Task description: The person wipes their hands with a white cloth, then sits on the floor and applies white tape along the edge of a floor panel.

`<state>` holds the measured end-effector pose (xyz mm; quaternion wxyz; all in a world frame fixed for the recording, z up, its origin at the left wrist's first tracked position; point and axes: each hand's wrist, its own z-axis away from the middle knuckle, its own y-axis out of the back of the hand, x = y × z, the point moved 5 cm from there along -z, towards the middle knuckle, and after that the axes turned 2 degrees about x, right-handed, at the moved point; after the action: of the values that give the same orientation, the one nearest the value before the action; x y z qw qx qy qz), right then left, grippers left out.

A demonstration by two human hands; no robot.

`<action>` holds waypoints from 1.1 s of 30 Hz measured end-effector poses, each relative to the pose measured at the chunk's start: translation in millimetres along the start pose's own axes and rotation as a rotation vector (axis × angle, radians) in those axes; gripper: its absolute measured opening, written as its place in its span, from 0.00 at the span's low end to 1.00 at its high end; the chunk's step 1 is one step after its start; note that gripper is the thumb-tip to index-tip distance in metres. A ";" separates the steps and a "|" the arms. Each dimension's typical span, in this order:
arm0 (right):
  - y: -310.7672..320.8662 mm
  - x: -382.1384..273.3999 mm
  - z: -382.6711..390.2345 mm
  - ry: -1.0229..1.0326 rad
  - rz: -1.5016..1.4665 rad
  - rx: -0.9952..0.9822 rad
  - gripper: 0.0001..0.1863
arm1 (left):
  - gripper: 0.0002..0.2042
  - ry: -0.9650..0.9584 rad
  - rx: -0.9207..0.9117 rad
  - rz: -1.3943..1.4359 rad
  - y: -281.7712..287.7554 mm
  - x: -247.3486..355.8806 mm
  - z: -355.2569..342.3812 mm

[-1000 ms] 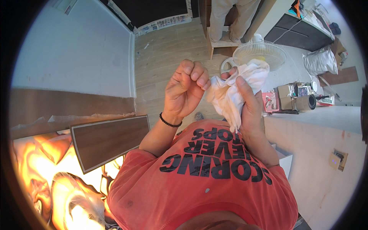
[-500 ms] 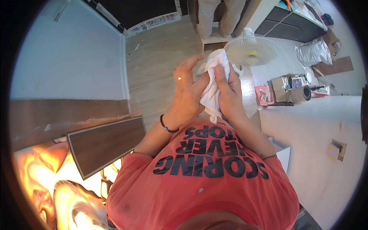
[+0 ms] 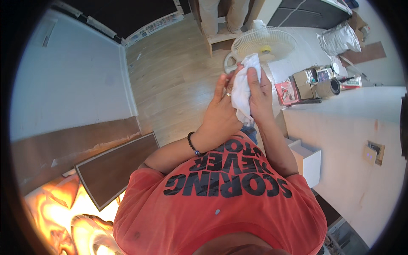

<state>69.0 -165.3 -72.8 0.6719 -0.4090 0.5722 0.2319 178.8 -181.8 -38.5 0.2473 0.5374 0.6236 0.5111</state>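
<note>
The left hand (image 3: pixel 222 112) has closed in on the white cloth (image 3: pixel 242 93) — its grip unclear. Between both hands, the right hand (image 3: pixel 262 102) pinches it; apparent wiping next calls for a steady hold.

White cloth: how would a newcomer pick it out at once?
Find the red shirt at the lower middle, then look just above it. The white cloth is in the right hand, touched by the left hand. Unlike the rigid, caged fan beyond, it is bunched and creased.
</note>
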 end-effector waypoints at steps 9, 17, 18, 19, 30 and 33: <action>81.9 -34.6 -16.5 -0.172 -1.260 -0.269 0.32 | 0.28 -0.164 0.076 0.040 -33.9 35.9 -48.5; 168.9 -54.6 -9.3 -0.036 -1.101 -0.050 0.36 | 0.33 -0.280 -0.023 -0.018 -72.8 77.1 -101.8; 177.5 -59.0 -6.5 -0.020 -1.087 -0.018 0.36 | 0.33 -0.299 -0.020 -0.016 -76.2 84.5 -107.5; 185.1 -63.7 -3.5 -0.001 -1.069 0.002 0.36 | 0.32 -0.313 -0.048 -0.018 -80.4 92.1 -113.4; 326.7 -78.6 33.1 0.202 -0.893 0.345 0.28 | 0.31 -0.687 -0.026 0.508 -119.1 203.0 -176.5; 353.4 -103.3 53.8 0.297 -0.925 0.408 0.23 | 0.20 -0.534 -0.159 1.072 -119.6 220.7 -208.1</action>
<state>-200.0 91.9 -73.7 0.6818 -0.5082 0.4542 -0.2656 -115.9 -43.5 -19.4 0.1428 0.8663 0.1422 0.4572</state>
